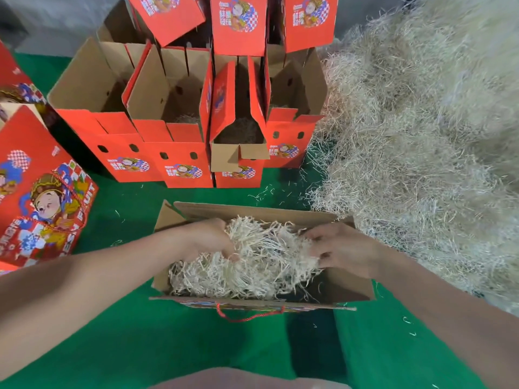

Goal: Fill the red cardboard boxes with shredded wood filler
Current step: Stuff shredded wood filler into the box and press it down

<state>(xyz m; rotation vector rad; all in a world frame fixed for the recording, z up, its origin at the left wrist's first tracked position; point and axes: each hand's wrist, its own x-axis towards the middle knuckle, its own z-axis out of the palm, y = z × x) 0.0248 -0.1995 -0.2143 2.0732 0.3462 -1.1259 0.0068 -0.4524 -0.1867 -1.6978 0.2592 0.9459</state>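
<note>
The big pile of shredded wood filler (421, 136) is off to my right, and its edge comes up just beside the right end of the box I'm working on. There's a green cloth (126, 346) under everything. The row of open red boxes (168, 122) stands behind, well apart from my hands.

The box in front of me (252, 210) lies long-ways left to right across me. The wad of filler (247, 273) in it is bunched toward the left and middle, so the right end looks thin, with dark bottom showing.

Both hands are in there. My left hand (207, 240) has its fingers curled into the wad's left side, and my right hand (342, 251) is pinching strands at its right edge. I reckon it needs tugging rightward, or topping up from the pile. Either way the right hand is the nearer one.
</note>
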